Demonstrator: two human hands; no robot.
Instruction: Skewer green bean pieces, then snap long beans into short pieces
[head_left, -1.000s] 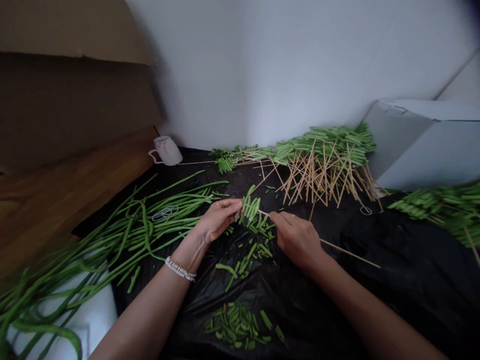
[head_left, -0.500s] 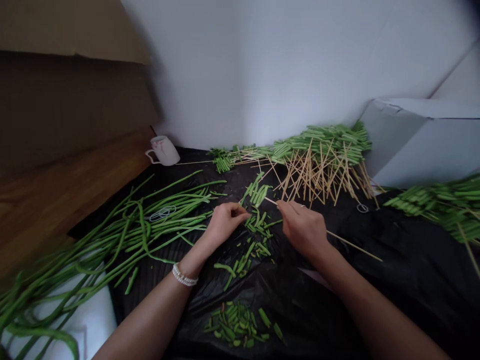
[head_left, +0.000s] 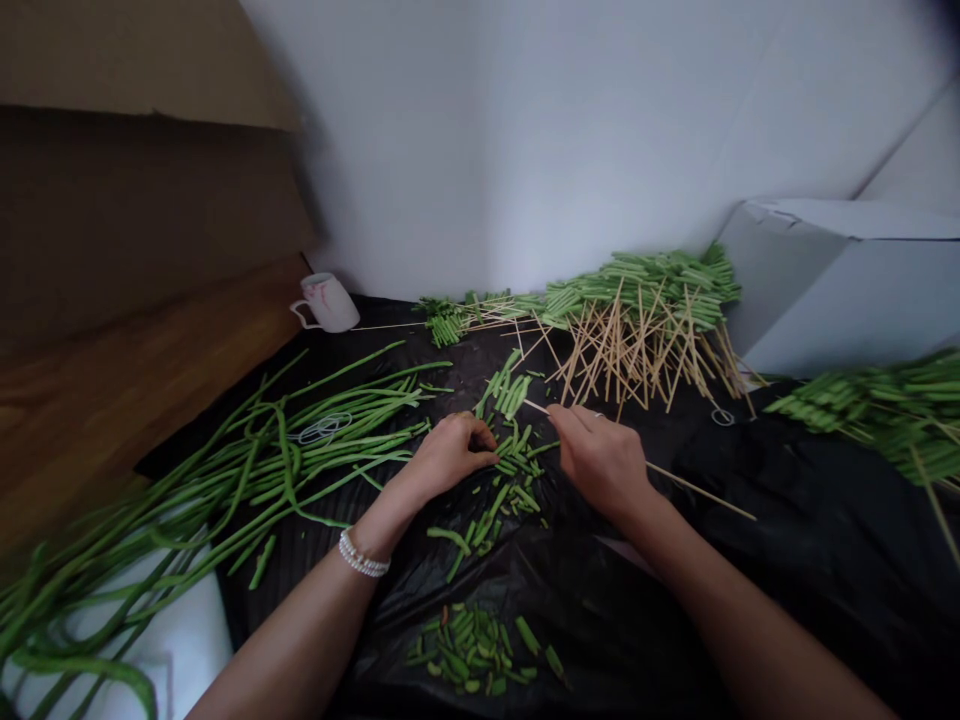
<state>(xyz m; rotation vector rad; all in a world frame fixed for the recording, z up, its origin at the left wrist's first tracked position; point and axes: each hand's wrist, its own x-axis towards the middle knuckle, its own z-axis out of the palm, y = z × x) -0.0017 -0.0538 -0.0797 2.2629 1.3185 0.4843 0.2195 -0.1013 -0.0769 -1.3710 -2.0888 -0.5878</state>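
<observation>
My right hand is closed around a bamboo skewer, whose back end sticks out past the wrist. Several cut green long bean pieces sit side by side on its front end. To the left, my left hand hovers at the edge of a scatter of loose bean pieces. Its fingers are curled, with a gap showing between thumb and forefinger, and I see nothing held there. A smaller heap of short bean bits lies nearer to me.
Whole long beans spread over the left side. Filled skewers are piled at the back, more at the right. A white mug stands back left, a white box back right. Black plastic sheeting covers the surface.
Both hands have shifted slightly, the right one a little left with the skewer. The left thumb and forefinger, closer together before, are now further apart and lower, by the loose pieces.
</observation>
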